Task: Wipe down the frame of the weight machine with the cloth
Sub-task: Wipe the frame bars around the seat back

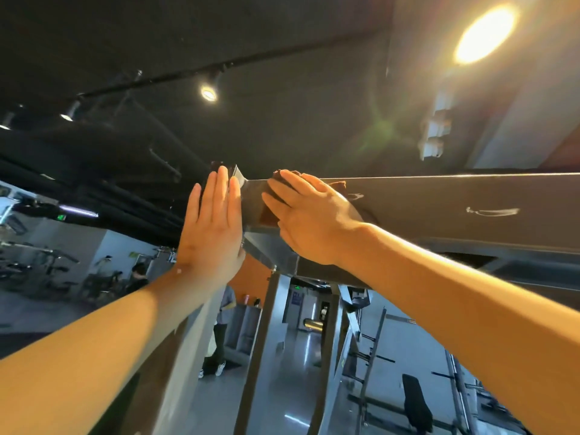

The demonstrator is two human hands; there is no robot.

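Cloth (pixel 269 213) pressed on frame (pixel 439 202) by R hand (pixel 314 221), fingers (pixel 295 180) straight, apart; frame's long axis runs rightward from them. L hand (pixel 213 227) flat at end, fingers together

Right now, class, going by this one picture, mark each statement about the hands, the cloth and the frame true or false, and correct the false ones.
1. The right hand presses the cloth against the beam. True.
2. The left hand holds the cloth. False: the left hand is flat with straight fingers at the beam's end and has no cloth.
3. The cloth is white. False: it is brown.
4. The beam bears pale scuff marks. True.
5. The ceiling lights are all off. False: several lights are lit.
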